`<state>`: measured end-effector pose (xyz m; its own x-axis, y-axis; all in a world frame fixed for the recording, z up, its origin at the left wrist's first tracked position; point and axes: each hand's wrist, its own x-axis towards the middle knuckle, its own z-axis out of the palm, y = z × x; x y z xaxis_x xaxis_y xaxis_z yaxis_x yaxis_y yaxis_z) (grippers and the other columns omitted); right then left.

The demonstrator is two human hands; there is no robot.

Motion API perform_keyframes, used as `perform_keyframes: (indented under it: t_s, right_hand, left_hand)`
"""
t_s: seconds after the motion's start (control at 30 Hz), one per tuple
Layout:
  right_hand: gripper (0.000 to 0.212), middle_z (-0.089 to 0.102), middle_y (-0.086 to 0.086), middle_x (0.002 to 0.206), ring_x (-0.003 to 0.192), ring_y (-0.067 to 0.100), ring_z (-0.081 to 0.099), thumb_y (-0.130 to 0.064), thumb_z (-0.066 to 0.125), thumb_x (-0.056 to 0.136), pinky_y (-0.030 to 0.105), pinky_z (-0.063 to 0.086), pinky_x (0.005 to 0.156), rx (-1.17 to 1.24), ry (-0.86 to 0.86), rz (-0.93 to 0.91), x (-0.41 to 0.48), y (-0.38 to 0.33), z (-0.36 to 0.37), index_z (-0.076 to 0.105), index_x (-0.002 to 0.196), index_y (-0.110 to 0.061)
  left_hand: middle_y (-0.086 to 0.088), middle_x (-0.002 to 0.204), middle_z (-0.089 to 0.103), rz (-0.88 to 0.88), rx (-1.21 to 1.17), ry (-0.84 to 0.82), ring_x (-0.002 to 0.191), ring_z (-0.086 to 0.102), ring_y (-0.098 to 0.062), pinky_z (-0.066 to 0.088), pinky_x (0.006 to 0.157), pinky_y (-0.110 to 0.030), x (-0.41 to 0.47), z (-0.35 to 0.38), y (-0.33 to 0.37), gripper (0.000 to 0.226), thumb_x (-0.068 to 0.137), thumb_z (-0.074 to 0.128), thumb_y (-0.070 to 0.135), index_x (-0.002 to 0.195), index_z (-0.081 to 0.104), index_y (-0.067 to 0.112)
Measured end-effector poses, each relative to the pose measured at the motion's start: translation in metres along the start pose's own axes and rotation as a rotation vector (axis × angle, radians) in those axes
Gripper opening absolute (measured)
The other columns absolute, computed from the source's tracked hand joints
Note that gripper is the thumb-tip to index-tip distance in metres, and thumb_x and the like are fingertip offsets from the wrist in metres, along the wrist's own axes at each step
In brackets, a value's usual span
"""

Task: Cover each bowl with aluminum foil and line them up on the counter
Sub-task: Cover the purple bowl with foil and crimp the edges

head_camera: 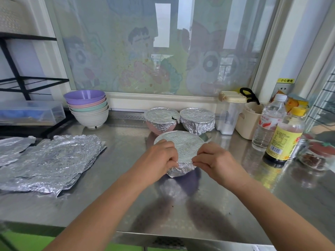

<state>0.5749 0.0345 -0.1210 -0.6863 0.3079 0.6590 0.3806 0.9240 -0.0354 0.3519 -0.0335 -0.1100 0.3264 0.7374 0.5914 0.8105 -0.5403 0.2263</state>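
Observation:
A bowl with foil stretched over its top (181,145) stands mid-counter. My left hand (159,158) and my right hand (215,162) both pinch the foil at its near rim, fingers curled round the folded edge. Behind it stand two foil-covered bowls: a pink one (161,120) with a small tear in the foil, and one (197,120) wrapped down its sides. A stack of several bare bowls (87,107), purple on top, stands at the back left. Loose foil sheets (50,160) lie piled on the left of the counter.
Along the right stand a white container (228,113), a cream tub (248,122), a water bottle (268,124), a dark sauce bottle (282,140) and small glass dishes (315,156). A clear plastic box (30,113) sits under a black rack (21,82) at the left. The steel counter's front edge (163,234) is near.

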Motion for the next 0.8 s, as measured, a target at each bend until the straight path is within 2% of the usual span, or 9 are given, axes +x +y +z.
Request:
perform_keyframes:
  t_s: [0.1,0.23,0.37,0.5,0.67,0.8]
  right_hand:
    - [0.019,0.06,-0.001,0.083,0.075,0.022,0.054,-0.025,0.061,0.091,0.034,0.048,0.066,-0.008,-0.001,-0.019,0.005,-0.002,0.002,0.073,0.081,-0.015]
    - [0.014,0.059,0.0,0.081,0.074,0.021,0.053,-0.02,0.064,0.088,0.032,0.044,0.069,-0.005,0.002,-0.027,0.011,-0.007,0.003,0.07,0.077,-0.014]
    - [0.022,0.059,0.0,0.08,0.074,0.022,0.053,-0.025,0.057,0.091,0.031,0.044,0.068,-0.006,-0.011,-0.037,0.016,-0.016,0.008,0.071,0.078,-0.014]
    - [0.021,0.061,0.0,0.081,0.075,0.021,0.055,-0.03,0.061,0.089,0.031,0.046,0.069,0.012,-0.015,-0.007,0.012,-0.006,0.003,0.075,0.082,-0.015]
    - [0.01,0.06,0.0,0.08,0.073,0.023,0.056,-0.018,0.067,0.085,0.033,0.045,0.068,-0.01,-0.034,-0.003,0.015,-0.002,0.002,0.072,0.077,-0.014]
    - [0.019,0.059,0.001,0.078,0.072,0.022,0.052,-0.021,0.059,0.088,0.031,0.042,0.067,-0.01,-0.027,-0.015,0.021,-0.009,0.004,0.07,0.075,-0.013]
  left_hand:
    - [0.004,0.076,0.057,0.001,-0.001,0.023,0.076,0.047,-0.013,0.039,0.069,-0.026,-0.001,0.0,-0.002,0.019,0.068,0.084,0.014,0.07,0.065,0.013]
    - [0.003,0.078,0.058,-0.006,0.019,0.037,0.078,0.051,-0.016,0.039,0.069,-0.026,0.0,0.007,0.004,0.02,0.068,0.084,0.021,0.075,0.067,0.014]
    - [0.003,0.075,0.056,-0.015,0.03,0.042,0.078,0.048,-0.015,0.038,0.067,-0.028,0.003,0.012,0.009,0.017,0.069,0.081,0.017,0.07,0.065,0.013]
    - [0.003,0.075,0.056,-0.019,0.004,-0.012,0.076,0.046,-0.013,0.034,0.066,-0.023,0.003,0.003,0.0,0.016,0.073,0.079,0.014,0.069,0.064,0.012]
    - [0.004,0.076,0.059,-0.033,-0.023,-0.04,0.076,0.047,-0.01,0.036,0.068,-0.022,0.002,-0.004,-0.011,0.014,0.072,0.081,0.017,0.07,0.067,0.013]
    - [0.004,0.078,0.059,-0.038,-0.035,-0.02,0.078,0.047,-0.01,0.038,0.069,-0.024,0.003,0.001,-0.005,0.015,0.071,0.081,0.021,0.074,0.069,0.014]
